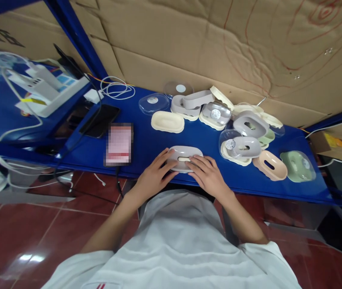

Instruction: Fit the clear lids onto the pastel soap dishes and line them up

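A grey oval soap dish (185, 151) with a long slot lies near the front edge of the blue table, and a cream strip shows in the slot. My left hand (158, 173) holds its left end, fingers bent over the rim. From the right, my right hand (206, 173) grips the other end, its fingertips close to the slot. Behind them lies a cream oval tray (167, 122). Other grey dish parts (250, 123) and a clear lid with a sticker (216, 113) are heaped at the back right.
On the right sit a peach dish (269, 165) and a green one under a clear lid (297, 166). A clear lid (153, 103) lies at the back. To the left are a black phone (101, 120), a blurred-out pink item (118, 144) and a coiled white cable (117, 88).
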{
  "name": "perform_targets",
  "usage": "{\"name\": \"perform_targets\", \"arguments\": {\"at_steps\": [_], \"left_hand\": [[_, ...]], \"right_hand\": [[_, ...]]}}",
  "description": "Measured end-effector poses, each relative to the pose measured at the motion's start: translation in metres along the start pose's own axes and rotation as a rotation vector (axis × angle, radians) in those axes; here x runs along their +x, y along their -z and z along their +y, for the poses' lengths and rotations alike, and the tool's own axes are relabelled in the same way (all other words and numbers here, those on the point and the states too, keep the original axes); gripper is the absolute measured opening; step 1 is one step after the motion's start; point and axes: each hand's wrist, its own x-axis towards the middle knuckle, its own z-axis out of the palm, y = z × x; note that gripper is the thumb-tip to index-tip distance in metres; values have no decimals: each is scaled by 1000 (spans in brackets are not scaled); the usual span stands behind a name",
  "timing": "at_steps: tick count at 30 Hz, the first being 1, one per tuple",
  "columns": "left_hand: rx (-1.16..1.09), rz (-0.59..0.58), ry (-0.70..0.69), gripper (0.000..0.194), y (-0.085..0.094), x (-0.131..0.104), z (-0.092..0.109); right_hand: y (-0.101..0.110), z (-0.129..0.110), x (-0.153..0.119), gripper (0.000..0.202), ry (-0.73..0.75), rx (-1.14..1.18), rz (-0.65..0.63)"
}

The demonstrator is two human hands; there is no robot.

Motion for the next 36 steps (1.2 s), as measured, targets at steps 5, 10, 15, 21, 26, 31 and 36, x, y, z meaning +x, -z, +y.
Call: {"name": "perform_targets", "arguments": {"at_steps": [5,10,15,21,26,31,36], "left_hand": [[-48,24,31,30,0,1,2],[-62,31,60,27,4,3,8],[-78,14,86,24,3,3,9],[-206,16,200,62,5,1,4],[-263,-21,241,84,9,4,-1],[-270,25,194,68,9,2,-4],[-277,38,153,55,6,-1,-6]], "right_hand": [[16,26,-9,46,-208,-133,116],[23,70,-23,59,-653,-415,252],[23,74,-24,49,-541,-178,305],[16,35,-9,52,-93,390,128],[13,21,-1,54,52,364,-52],[8,26,-4,53,182,290,-30],[-1,27,-6,49,181,204,-10]]}}
